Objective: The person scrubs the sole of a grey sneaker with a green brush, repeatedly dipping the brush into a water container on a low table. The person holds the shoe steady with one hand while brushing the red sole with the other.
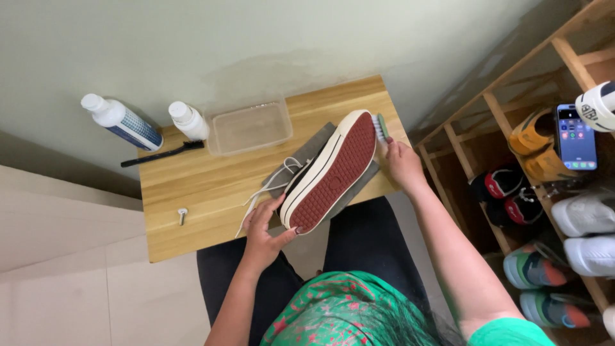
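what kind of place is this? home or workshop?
Probably a home, at a spot set up for cleaning shoes. A small wooden table stands against a plain wall, and an open wooden rack beside it holds several pairs of sneakers. The left hand steadies a shoe while the right hand brushes it.

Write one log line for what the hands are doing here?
left hand: holds shoe on its side | right hand: holds brush at toe edge | under shoe: grey cloth
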